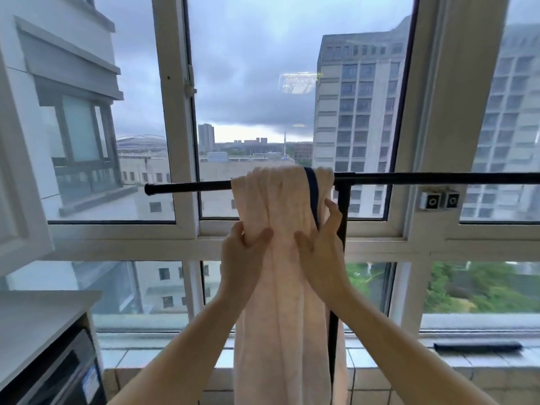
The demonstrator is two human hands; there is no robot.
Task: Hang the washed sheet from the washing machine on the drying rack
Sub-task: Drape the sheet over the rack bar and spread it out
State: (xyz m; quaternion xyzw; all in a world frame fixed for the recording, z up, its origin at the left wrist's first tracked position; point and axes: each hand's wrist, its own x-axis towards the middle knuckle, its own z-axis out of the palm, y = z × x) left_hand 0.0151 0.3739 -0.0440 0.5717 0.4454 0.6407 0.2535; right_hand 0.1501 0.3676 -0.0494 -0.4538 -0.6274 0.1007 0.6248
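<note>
A pale pink sheet (280,287) with a dark blue edge stripe hangs bunched over the black horizontal bar of the drying rack (190,187), in front of a large window. It falls in long folds down past the bottom of the view. My left hand (242,255) grips the sheet's left folds just below the bar. My right hand (321,244) pinches the right folds beside the blue stripe. The rack's black upright post (343,209) stands right behind my right hand.
A washing machine (58,372) sits under a grey counter (35,317) at the lower left. White window frames (181,112) stand close behind the rack. A tiled sill (438,363) runs below the glass, with a dark flat object (476,346) on it at the right.
</note>
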